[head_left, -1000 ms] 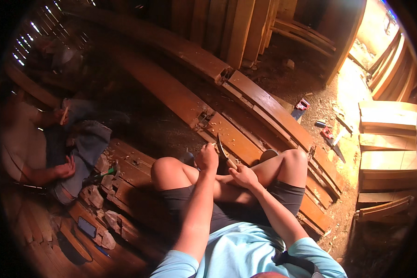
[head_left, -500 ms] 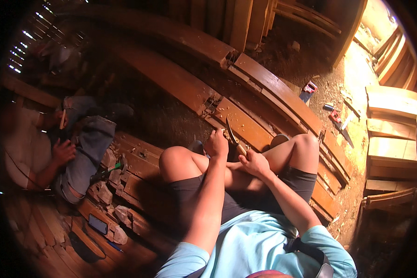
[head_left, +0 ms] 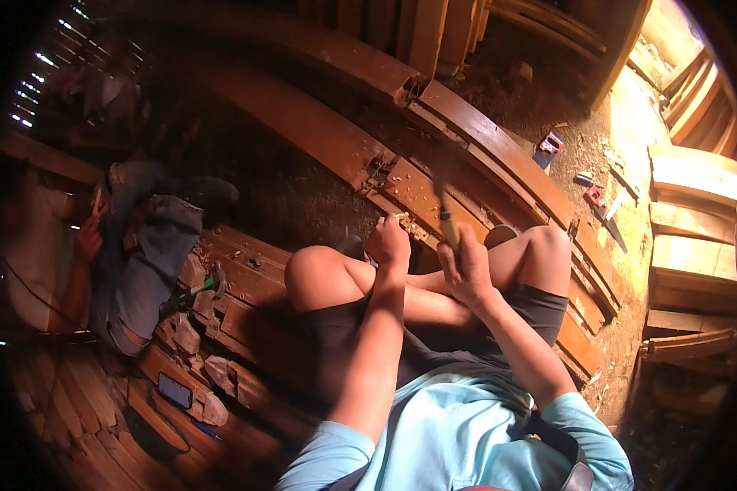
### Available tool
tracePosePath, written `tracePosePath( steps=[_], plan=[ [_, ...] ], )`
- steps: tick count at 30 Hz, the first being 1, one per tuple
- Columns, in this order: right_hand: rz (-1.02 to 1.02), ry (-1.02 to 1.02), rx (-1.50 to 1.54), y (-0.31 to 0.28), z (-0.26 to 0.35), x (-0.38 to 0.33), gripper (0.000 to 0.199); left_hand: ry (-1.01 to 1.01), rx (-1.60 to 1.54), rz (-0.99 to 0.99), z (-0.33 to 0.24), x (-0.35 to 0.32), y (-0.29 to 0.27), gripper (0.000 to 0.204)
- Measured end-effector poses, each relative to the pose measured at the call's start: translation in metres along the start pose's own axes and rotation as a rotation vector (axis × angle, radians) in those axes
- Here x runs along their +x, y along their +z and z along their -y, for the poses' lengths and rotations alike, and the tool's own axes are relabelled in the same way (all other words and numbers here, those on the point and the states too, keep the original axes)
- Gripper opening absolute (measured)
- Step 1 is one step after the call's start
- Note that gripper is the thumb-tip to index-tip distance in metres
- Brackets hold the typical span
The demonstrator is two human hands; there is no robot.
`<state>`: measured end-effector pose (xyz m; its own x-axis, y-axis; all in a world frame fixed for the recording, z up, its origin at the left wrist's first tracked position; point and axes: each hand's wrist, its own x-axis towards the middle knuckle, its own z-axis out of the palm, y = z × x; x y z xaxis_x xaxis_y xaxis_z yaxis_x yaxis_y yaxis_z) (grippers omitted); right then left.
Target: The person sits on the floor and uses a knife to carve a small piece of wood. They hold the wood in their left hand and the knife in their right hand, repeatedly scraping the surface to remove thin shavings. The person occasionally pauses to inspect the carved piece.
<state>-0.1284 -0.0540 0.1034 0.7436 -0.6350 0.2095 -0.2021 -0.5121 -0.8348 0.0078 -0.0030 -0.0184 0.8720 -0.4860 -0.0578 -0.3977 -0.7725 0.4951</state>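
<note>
Head: right hand point(head_left: 465, 266) grips (probably) mallet point(head_left: 445, 214).

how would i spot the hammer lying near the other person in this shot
Start at the seated co-worker on the left. Just right of their legs, a hammer lies on the wooden panel above a heap of wood offcuts. Its green handle sets it apart from the brown wood.

Dim warm scene, sunlight glaring top right, edges bent dark.

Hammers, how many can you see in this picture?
1 for sure: a green-handled hammer on the wood beside the seated co-worker's leg. The right hand grips another tool handle, its head blurred; others may be hidden.
</note>
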Motion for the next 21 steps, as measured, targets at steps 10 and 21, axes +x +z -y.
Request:
tracePosePath(
  steps=[10,21],
  plan=[
    [0.318,0.217,-0.73,0.02,-0.061,-0.039,0.028,-0.067,0.03,0.022,-0.003,-0.001,-0.006,0.019],
    [0.404,0.338,-0.629,0.018,-0.062,-0.034,0.033,-0.056,0.041,0.02,-0.006,0.002,-0.003,0.016]
  ],
)
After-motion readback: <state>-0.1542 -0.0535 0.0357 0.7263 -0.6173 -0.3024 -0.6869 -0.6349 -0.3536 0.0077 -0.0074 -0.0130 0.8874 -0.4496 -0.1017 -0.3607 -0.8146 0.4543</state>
